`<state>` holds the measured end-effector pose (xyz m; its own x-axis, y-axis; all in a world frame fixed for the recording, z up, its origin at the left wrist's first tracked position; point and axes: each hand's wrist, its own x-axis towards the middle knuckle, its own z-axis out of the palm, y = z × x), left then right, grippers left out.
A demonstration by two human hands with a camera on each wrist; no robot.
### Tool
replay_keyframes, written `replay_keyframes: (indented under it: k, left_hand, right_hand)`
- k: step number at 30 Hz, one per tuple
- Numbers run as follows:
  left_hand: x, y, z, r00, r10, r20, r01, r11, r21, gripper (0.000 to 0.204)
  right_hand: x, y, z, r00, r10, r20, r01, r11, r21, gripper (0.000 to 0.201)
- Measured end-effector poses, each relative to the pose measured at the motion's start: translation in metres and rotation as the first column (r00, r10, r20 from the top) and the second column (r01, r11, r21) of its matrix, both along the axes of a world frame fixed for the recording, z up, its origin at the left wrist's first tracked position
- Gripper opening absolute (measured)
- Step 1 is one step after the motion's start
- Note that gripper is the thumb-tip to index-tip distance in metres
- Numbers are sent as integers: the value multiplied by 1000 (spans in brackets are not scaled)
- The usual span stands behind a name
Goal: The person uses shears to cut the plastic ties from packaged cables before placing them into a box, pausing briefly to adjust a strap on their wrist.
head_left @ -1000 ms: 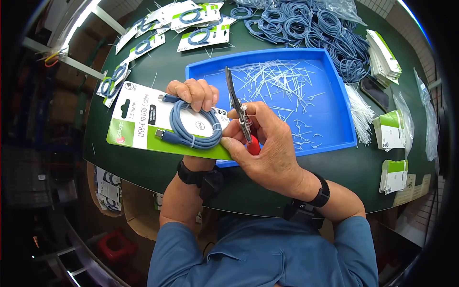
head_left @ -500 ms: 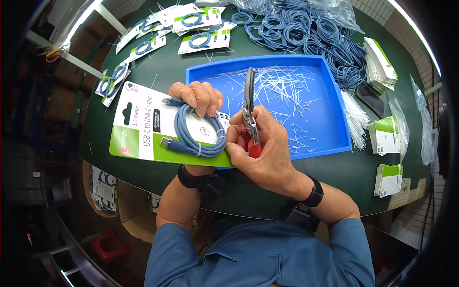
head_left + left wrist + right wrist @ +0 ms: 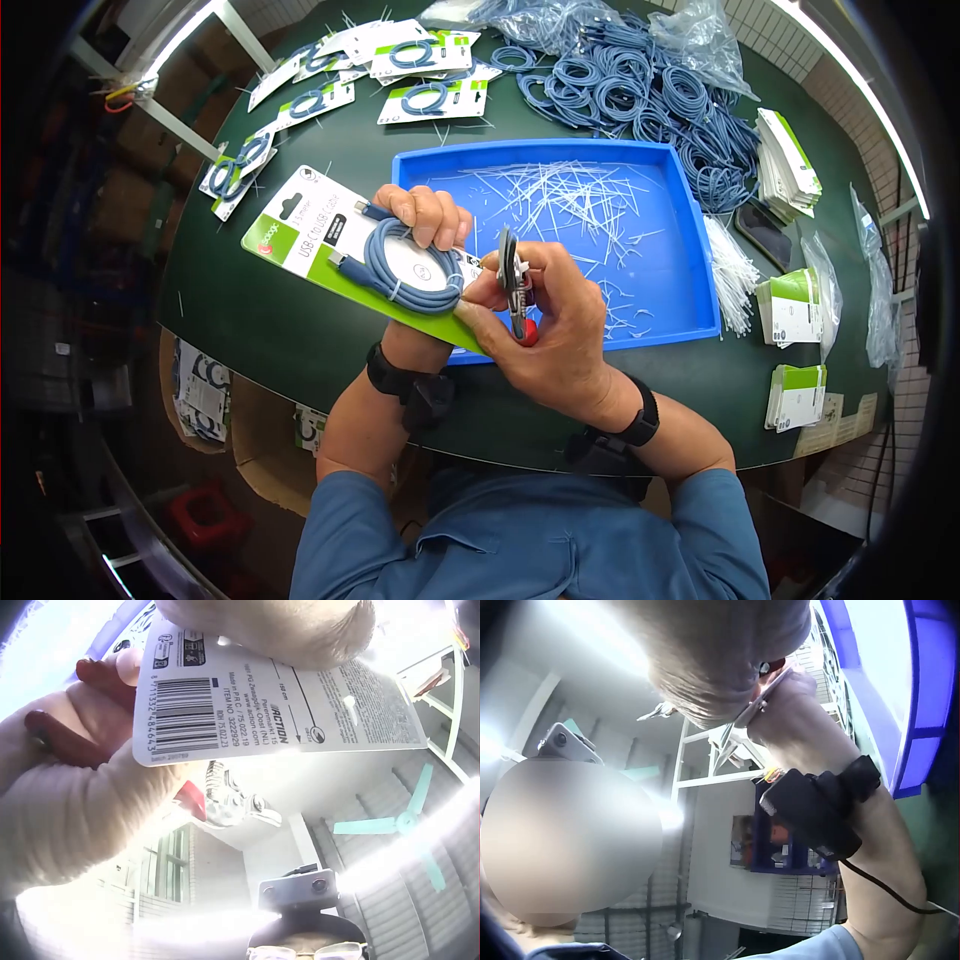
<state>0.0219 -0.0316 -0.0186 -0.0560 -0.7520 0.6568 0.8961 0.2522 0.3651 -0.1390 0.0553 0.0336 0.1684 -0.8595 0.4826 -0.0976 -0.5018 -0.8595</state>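
Observation:
My left hand (image 3: 430, 215) grips a printed retail card (image 3: 300, 225) from behind, its fingers over the top edge. A coiled blue USB-C cable (image 3: 385, 275) lies on the card's front, bound with white ties, both plugs pointing left. My right hand (image 3: 560, 335) holds red-handled cutting pliers (image 3: 516, 290), with their metal head pointing up beside the card's right end. The right thumb touches the card's lower right edge. In the left wrist view the card's back shows a barcode (image 3: 184, 712), with a red plier handle (image 3: 67, 739) left of it.
Under the hands stands a blue tray (image 3: 705, 270) with loose and snipped white ties. Behind it lies a heap of coiled cables (image 3: 620, 95). Finished cards (image 3: 435, 100) spread at the back left. White ties (image 3: 732, 275), a phone (image 3: 765, 238) and card stacks (image 3: 797, 397) are on the right.
The card has tilted, its left end rising and its right end dipping. The pliers have turned in my right hand and look shorter. The whole table sits lower in the head view.

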Motion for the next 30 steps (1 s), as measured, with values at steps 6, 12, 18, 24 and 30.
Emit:
replay_keyframes:
  k: [6,12,18,24,30]
  left_hand:
    - [0,0,-6,999,-43,-27,43,999,5,16]
    - [-6,5,0,996,81,43,-82,996,19,10]
    - [-7,6,0,996,77,50,-79,996,30,11]
    - [-8,6,-7,995,95,28,-96,993,67,13]
    - [-13,11,-5,982,180,61,-185,977,108,16]
  right_hand:
    - [0,2,-1,997,-54,-60,56,998,34,40]
    - [-2,-3,-3,988,-107,-115,91,986,-136,39]
    - [-2,-4,-6,990,-91,-104,77,989,-127,38]
    - [0,-6,-13,988,-96,-122,75,982,-172,37]
    - [-1,-10,-13,993,-21,-116,-6,973,-233,38]
